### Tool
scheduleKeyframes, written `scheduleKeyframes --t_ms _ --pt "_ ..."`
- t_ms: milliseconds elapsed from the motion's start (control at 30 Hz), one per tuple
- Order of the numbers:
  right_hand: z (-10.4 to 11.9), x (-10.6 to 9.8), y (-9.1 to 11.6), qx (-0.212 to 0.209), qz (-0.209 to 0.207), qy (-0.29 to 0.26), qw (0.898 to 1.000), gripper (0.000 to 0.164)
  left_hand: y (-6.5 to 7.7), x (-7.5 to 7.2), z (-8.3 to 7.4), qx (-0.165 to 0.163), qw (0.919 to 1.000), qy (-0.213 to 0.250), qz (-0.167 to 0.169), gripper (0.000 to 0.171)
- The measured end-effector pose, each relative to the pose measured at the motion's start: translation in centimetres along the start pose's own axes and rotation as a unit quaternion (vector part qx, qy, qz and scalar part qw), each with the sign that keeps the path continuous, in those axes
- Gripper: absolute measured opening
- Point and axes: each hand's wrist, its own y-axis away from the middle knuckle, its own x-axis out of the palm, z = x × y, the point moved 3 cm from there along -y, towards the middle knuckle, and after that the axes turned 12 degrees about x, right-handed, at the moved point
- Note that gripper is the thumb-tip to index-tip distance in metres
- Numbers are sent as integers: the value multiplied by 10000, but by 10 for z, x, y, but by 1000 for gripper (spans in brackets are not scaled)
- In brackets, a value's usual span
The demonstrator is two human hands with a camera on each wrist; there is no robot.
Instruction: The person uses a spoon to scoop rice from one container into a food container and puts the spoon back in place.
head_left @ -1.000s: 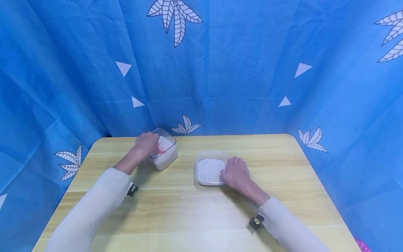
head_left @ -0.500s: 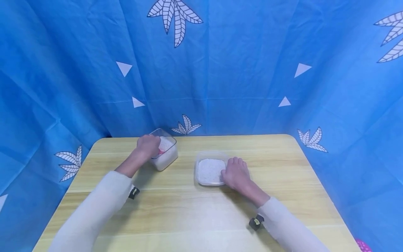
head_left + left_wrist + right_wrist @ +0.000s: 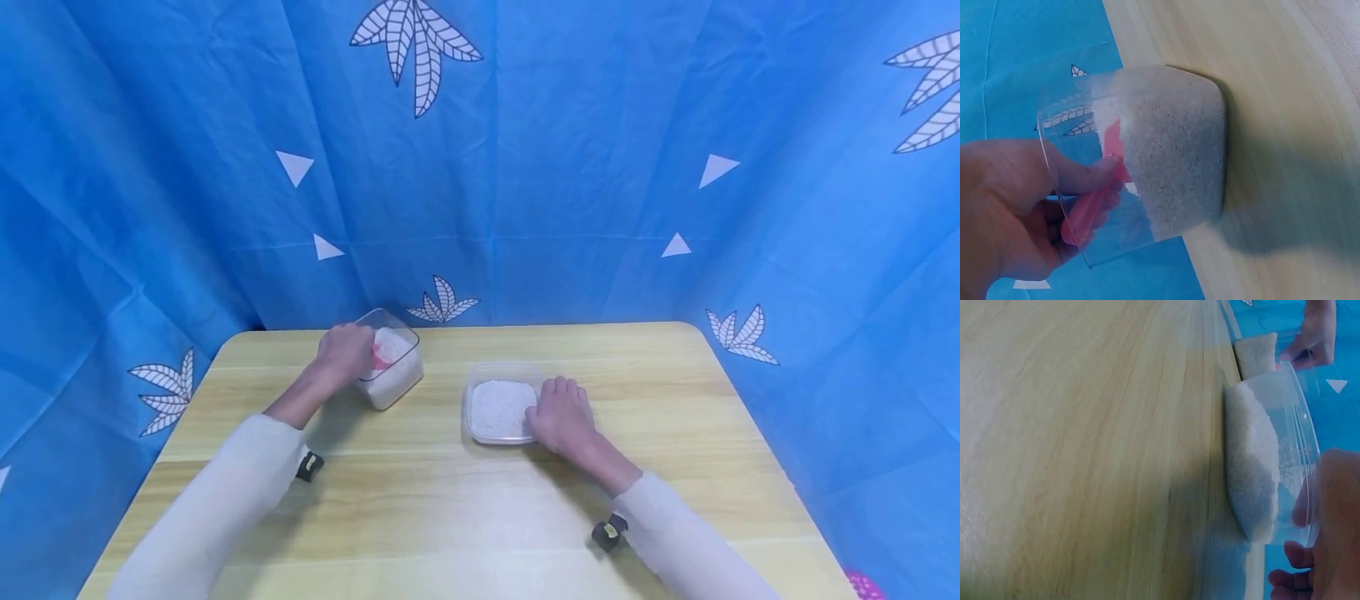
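Pink scoop (image 3: 1088, 215) in a box

The left hand (image 3: 347, 352) grips the pink scoop, inside the tall clear box (image 3: 393, 386) of white grains (image 3: 1172, 150). That box stands left of the low clear tub (image 3: 502, 372), a bit farther back. The right hand (image 3: 564, 414) pinches the low clear tub's right edge. Both sit on the tabletop (image 3: 450, 500).

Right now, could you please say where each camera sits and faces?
Head: head-worn, faces forward and down over the table; left hand, right hand and sleeves show.
Left wrist: worn there, faces the taller container and pink tool; only the left hand shows.
Right wrist: worn there, faces the lower container; right hand near, left hand beyond.
Head and right wrist share both hands and both containers.
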Motion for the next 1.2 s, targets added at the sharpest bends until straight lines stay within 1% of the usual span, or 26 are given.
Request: scheduleKeyframes --t_ms 167,433,600,700,933,1067,1200 --pt "0 0 1 17 -19 39 10000 32 1 1 2 3 9998 204 -86 11" --pt "0 -1 2 19 -23 -90 10000 30 4 1 3 11 9993 307 -203 15" --pt "0 0 2 51 -19 -86 9999 29 6 1 4 -65 9985 477 -270 13" --pt "0 0 2 60 -10 -39 10000 29 8 0 5 -55 9981 523 -314 15" --pt "0 2 1 45 25 -124 9999 29 14 -2 5 41 9957 560 -737 30" --pt "-1 3 0 33 24 -94 9999 28 18 -1 3 79 9943 597 -876 29" --pt "-2 2 0 -7 -24 -84 10000 27 20 0 2 35 9936 597 -957 20"
